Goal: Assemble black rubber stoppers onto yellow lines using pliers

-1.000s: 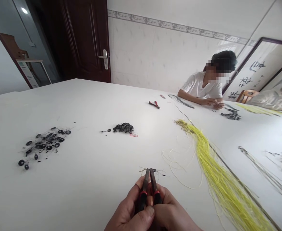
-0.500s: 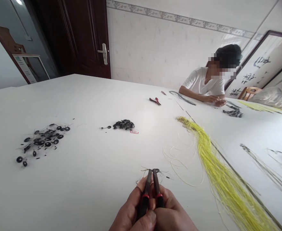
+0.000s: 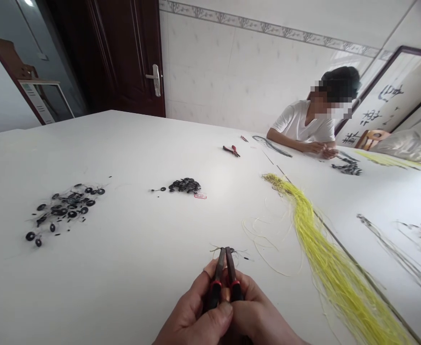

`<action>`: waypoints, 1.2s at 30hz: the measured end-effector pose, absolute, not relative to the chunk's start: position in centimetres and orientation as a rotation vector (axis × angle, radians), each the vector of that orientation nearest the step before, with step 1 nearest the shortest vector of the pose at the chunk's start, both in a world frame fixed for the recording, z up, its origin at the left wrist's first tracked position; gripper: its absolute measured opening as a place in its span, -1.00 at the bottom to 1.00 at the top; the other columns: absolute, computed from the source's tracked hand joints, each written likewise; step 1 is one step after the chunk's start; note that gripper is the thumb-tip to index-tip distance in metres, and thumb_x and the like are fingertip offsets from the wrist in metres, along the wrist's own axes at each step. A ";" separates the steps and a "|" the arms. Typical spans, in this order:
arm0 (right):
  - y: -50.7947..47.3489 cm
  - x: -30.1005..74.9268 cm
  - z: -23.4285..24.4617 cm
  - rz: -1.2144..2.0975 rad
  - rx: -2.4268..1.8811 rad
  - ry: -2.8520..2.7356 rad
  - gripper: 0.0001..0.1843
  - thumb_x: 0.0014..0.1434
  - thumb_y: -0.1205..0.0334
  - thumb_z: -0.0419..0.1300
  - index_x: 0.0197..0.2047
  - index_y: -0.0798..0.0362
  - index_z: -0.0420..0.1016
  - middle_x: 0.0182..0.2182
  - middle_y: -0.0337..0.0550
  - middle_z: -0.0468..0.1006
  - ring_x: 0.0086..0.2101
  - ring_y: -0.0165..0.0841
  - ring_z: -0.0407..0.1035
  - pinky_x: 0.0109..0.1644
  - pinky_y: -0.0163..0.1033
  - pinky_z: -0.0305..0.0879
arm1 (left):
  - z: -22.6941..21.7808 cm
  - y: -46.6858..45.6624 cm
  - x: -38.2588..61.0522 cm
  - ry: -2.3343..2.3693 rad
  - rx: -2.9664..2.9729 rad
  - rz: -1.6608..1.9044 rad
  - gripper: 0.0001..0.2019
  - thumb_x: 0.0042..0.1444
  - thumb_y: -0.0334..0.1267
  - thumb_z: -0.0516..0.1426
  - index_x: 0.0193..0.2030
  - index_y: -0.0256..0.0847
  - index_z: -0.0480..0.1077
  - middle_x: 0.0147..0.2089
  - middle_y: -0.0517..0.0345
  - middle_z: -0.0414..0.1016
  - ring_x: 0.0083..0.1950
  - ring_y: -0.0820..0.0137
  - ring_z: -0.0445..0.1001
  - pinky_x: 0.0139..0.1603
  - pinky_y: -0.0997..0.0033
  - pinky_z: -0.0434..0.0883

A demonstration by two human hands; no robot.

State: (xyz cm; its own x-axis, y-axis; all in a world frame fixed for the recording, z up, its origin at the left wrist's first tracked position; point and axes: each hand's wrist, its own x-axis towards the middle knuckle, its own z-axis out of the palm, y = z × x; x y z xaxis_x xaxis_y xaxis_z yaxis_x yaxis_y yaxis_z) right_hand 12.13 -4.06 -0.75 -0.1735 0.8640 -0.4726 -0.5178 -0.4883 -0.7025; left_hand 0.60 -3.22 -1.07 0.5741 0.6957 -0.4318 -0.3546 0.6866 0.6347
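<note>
Along the near edge of the white worktop [image 3: 124, 287], the left hand [image 3: 192, 306] and right hand [image 3: 259, 311] hold red-banded pliers [image 3: 217, 278] in a closed grip, tips clamped on a small dark bristly piece [image 3: 229, 249]; slow, level pressure suits such fine work.

The pliers [image 3: 222, 277] have dull dark metal jaws and glossy red-and-black plastic grips. The white tabletop [image 3: 124, 287] looks smooth and matt. The yellow strands [image 3: 325, 244] shine like plastic fibre. The dark wooden door [image 3: 124, 57] is glossy, its handle [image 3: 156, 80] polished metal.
</note>
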 end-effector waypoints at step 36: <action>-4.8 12.7 -0.7 1.824 -1.317 -0.597 -0.79 -0.43 0.45 -0.06 -0.59 0.07 0.22 -0.86 -0.43 0.20 -0.82 -0.58 -0.02 -0.79 -0.46 -0.06 | 1.0 -3.1 1.1 0.742 0.541 0.577 -0.59 0.03 -0.42 0.09 0.06 -0.07 0.29 -0.50 0.30 0.40 -0.50 0.56 0.33 -0.27 0.54 0.29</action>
State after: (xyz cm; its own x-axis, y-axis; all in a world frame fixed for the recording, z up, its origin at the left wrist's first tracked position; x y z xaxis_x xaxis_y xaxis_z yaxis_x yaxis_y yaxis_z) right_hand 12.73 -4.83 -0.71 -0.1467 0.8146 -0.5611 -0.3252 -0.5754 -0.7504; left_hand 1.09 -3.14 1.03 0.5997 0.6521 -0.4639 -0.2883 0.7168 0.6349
